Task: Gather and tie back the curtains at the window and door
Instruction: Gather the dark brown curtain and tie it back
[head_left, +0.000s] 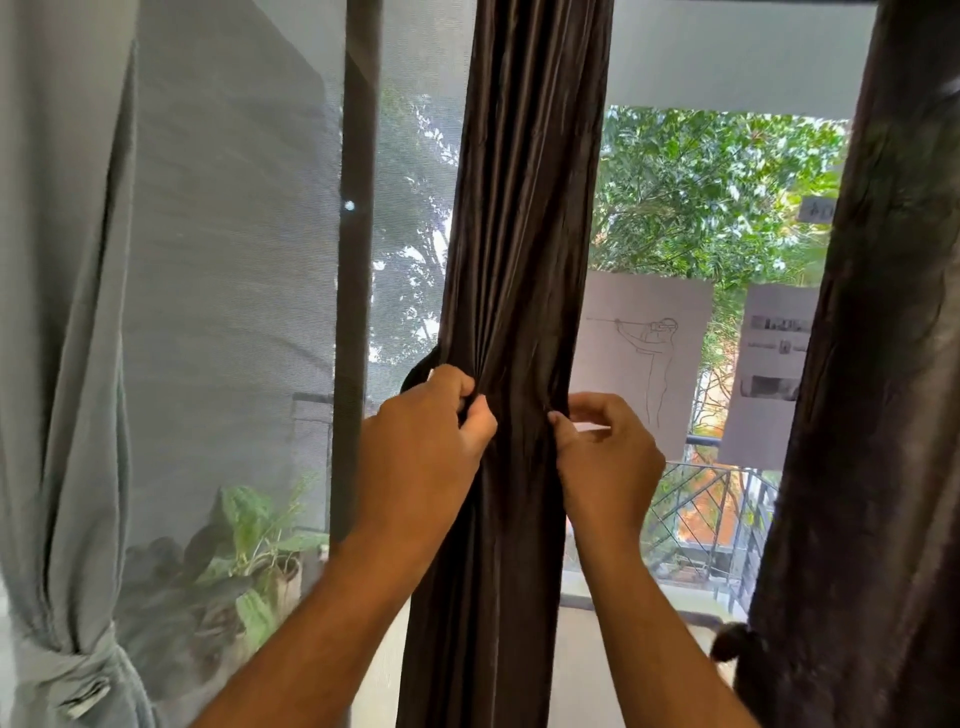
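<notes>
Both-hands grip (423, 431) on brown curtain (524, 234)

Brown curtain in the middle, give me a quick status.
Left hand and right hand both pinching the gathered brown curtain. Dark tie band looped behind its left edge, not closed yet. Nothing in the way.

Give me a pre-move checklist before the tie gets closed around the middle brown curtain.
1. Brown curtain gathered into one bundle: ok.
2. Left hand pinching folds: ok.
3. Right hand pinching the right edge: ok.
4. Dark tie loop in reach behind left hand: ok.
5. Loop fully round the bundle: not ok; seen only on the left.
6. Grey curtain already tied: ok, knot in place.
</notes>
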